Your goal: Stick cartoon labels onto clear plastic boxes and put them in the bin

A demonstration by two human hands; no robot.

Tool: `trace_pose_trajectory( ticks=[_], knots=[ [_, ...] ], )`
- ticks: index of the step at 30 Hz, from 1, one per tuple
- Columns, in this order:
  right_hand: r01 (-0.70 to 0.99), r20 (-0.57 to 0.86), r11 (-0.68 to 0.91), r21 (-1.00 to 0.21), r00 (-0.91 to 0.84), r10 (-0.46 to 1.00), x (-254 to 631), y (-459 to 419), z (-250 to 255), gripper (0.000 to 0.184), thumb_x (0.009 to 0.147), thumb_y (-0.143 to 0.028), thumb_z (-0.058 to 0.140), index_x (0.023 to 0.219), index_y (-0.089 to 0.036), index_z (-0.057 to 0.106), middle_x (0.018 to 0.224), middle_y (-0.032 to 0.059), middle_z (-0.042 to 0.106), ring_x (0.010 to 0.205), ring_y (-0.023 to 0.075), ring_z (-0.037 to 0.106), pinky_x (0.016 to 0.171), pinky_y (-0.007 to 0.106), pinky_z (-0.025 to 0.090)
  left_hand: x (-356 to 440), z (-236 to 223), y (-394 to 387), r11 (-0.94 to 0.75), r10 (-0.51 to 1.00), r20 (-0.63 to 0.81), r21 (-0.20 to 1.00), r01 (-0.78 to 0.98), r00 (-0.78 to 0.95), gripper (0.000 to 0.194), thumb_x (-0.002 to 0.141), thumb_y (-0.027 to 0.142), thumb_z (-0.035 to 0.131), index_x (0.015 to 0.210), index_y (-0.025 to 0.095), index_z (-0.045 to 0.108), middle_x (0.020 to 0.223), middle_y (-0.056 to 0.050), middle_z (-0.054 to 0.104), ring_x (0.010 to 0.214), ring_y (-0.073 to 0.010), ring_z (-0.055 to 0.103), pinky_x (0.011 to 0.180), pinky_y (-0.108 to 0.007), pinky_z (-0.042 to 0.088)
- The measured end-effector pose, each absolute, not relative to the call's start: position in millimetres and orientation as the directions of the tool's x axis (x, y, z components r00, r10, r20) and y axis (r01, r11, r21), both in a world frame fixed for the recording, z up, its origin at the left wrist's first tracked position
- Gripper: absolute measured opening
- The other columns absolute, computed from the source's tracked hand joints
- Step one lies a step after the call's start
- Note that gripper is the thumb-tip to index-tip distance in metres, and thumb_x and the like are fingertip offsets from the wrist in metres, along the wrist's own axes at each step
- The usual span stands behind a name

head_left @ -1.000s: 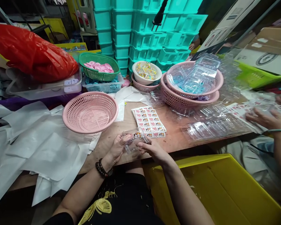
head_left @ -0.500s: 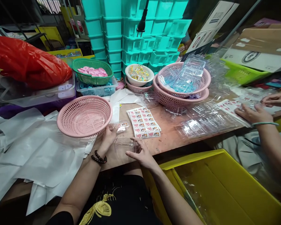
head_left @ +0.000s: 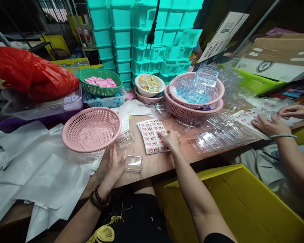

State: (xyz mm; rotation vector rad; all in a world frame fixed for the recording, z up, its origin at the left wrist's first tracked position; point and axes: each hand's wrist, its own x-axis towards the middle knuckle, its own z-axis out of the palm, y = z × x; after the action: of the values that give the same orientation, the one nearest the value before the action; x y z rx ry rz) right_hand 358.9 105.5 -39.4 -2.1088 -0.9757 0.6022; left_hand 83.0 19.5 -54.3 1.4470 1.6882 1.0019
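My left hand [head_left: 116,165] lies with its fingers apart, touching the left end of a clear plastic box [head_left: 134,163] at the table's front edge. Just beyond it, another clear plastic piece [head_left: 126,139] rests beside the pink basket. My right hand [head_left: 171,139] is over the right side of a stack of sticker sheets [head_left: 151,138] printed with pink lettering and small cartoon figures. Its fingertips pinch at a sticker on the top sheet, and the other fingers are curled. Whether the sticker has lifted is hidden.
A pink basket [head_left: 91,130] stands at left, by white backing paper [head_left: 48,175]. Clear packages fill stacked pink baskets [head_left: 194,109]; more clear shells [head_left: 223,135] lie at right. Another person's hands [head_left: 271,125] work there over sticker sheets. A yellow bin [head_left: 233,199] sits below the table edge.
My right hand has left the clear box and moved right and forward onto the sticker sheets. My left hand has let go of the farther plastic piece and come back to the near box.
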Motion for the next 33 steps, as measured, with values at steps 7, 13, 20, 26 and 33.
trace_pose_trajectory(
  ticks=[7,13,20,26,33],
  knots=[
    [0.338,-0.124,-0.384,-0.860,0.590,0.797,368.2,115.3,-30.8,0.038,0.058,-0.041,0.081,0.063,-0.021,0.048,0.069,0.0026,0.063,0.077,0.0229,0.062,0.074,0.036,0.046,84.1,-25.8,4.6,-0.194,0.972,0.217,0.959,0.206,-0.095,0.050,0.083,0.031,0.070,0.130,0.023,0.056,0.134,-0.011,0.058,0.127,-0.0277,0.053,0.113,-0.045,0.038],
    [-0.018,-0.077,-0.075,-0.997,0.273,0.959,347.8,48.4,22.5,0.051,0.055,-0.055,0.087,0.071,-0.022,0.051,0.071,-0.0003,0.065,0.064,0.0161,0.060,0.063,0.032,0.052,106.2,8.7,33.6,-0.050,0.998,0.054,0.983,-0.177,0.015,0.076,0.065,0.023,0.086,0.132,0.023,0.051,0.146,-0.013,0.049,0.130,-0.0286,0.053,0.110,-0.041,0.044],
    [-0.116,-0.055,-0.047,-0.992,0.066,0.996,323.3,2.0,69.5,0.041,0.064,-0.046,0.088,0.089,-0.023,0.064,0.086,0.0020,0.072,0.076,0.0173,0.066,0.071,0.032,0.056,120.0,31.7,45.6,0.251,0.914,-0.071,0.873,-0.418,0.400,0.038,0.074,0.039,0.081,0.100,0.013,0.069,0.099,-0.012,0.075,0.092,-0.0297,0.072,0.085,-0.046,0.058],
    [-0.160,-0.085,-0.085,-0.983,-0.006,0.996,295.0,7.9,54.5,0.035,0.065,-0.045,0.087,0.075,-0.020,0.064,0.072,0.0003,0.068,0.064,0.0140,0.061,0.062,0.029,0.052,93.7,36.3,18.8,-0.145,0.989,0.147,0.988,0.046,-0.034,0.063,0.068,0.034,0.084,0.125,0.020,0.061,0.128,-0.013,0.066,0.123,-0.0312,0.059,0.109,-0.049,0.044],
    [-0.208,-0.130,-0.174,-0.963,-0.211,0.969,255.6,-7.8,35.8,0.039,0.066,-0.051,0.085,0.081,-0.021,0.064,0.072,-0.0023,0.063,0.065,0.0122,0.058,0.062,0.025,0.049,64.5,58.0,10.9,-0.392,0.899,0.244,0.820,0.417,0.364,0.011,0.083,0.032,0.071,0.088,0.027,0.079,0.086,-0.003,0.078,0.087,-0.0263,0.070,0.112,-0.053,0.037]
  ],
)
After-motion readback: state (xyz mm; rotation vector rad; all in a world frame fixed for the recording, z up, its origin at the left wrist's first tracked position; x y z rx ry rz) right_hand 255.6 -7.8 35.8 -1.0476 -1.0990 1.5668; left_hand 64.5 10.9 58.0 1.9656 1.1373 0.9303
